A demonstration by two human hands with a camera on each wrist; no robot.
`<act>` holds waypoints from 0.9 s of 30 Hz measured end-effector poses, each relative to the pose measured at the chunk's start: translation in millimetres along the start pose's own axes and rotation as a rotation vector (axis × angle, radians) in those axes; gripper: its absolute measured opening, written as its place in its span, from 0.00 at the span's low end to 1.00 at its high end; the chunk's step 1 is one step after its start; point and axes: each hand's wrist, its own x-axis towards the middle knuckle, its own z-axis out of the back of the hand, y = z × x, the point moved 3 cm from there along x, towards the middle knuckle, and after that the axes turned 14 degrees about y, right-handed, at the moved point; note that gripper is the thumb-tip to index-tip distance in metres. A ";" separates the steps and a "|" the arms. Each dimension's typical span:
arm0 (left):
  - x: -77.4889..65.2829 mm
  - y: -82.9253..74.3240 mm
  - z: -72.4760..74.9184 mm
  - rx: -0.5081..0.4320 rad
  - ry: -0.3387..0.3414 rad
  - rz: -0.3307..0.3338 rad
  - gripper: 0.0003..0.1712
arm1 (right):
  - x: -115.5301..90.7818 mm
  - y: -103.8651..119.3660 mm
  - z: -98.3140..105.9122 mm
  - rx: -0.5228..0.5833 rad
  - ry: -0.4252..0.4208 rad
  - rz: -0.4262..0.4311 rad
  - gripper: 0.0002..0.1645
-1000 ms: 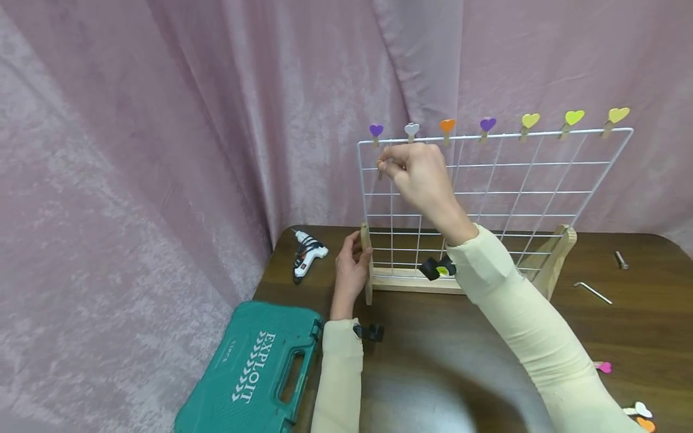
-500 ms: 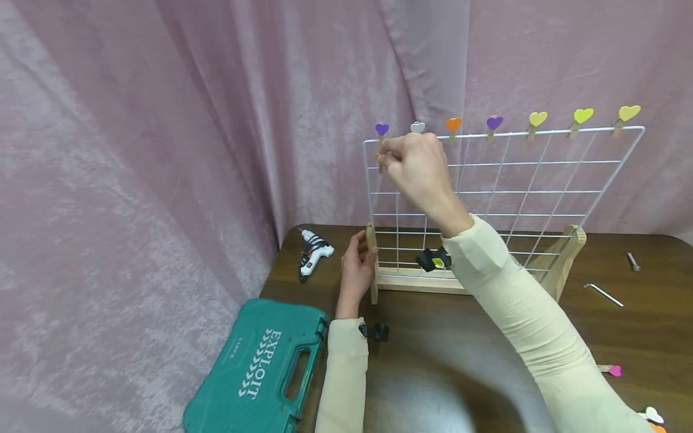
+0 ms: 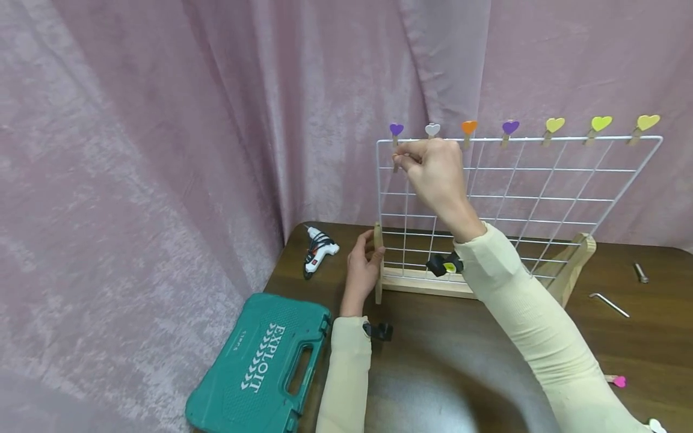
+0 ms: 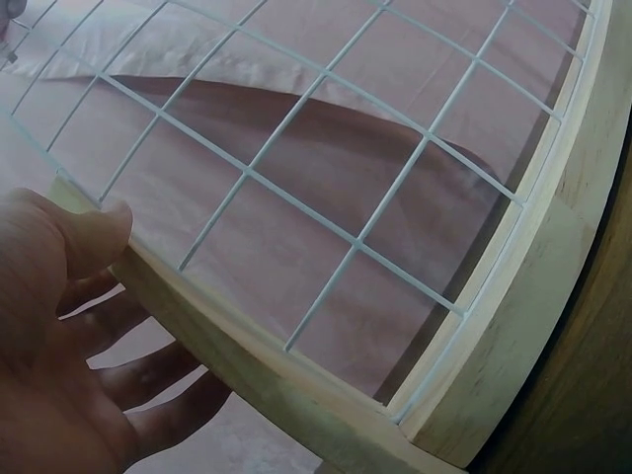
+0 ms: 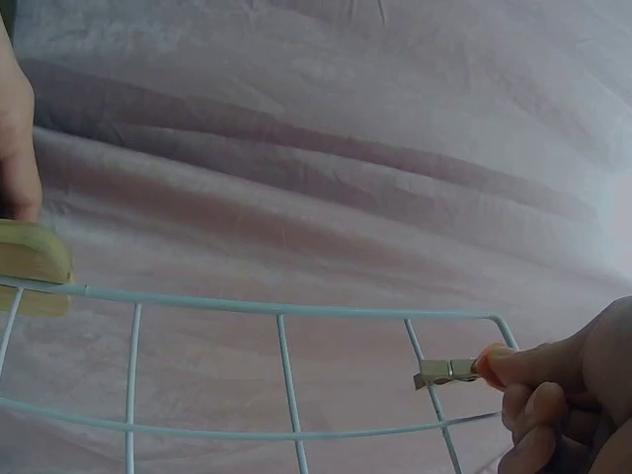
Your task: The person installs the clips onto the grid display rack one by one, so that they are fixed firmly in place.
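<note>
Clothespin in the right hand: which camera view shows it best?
The right wrist view: the clothespin appears larger there, its wooden body plain and the right hand pinching its orange end. The head view shows it small, partly hidden; in the left wrist view it cannot be made out.

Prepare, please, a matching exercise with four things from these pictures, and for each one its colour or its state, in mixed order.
Things:
1. right hand
2. glue gun
3. left hand
4. plastic case

Colours and states:
A. white, with black cord
B. teal, marked EXPLOIT
C. gripping a wooden upright
D. pinching a small clip

Pairs: 1-D, 2-A, 3-C, 4-B
</note>
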 end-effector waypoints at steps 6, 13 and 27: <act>-1.3 1.0 -0.6 0.004 -0.011 -0.011 0.23 | 0.2 1.8 0.7 -0.029 0.037 -0.041 0.06; -1.8 -0.7 -0.2 0.009 -0.012 -0.015 0.23 | -0.9 2.9 -0.4 -0.061 0.040 -0.095 0.07; -1.2 1.2 -0.2 0.028 -0.013 0.018 0.23 | -9.2 4.1 -1.9 -0.035 -0.007 -0.026 0.12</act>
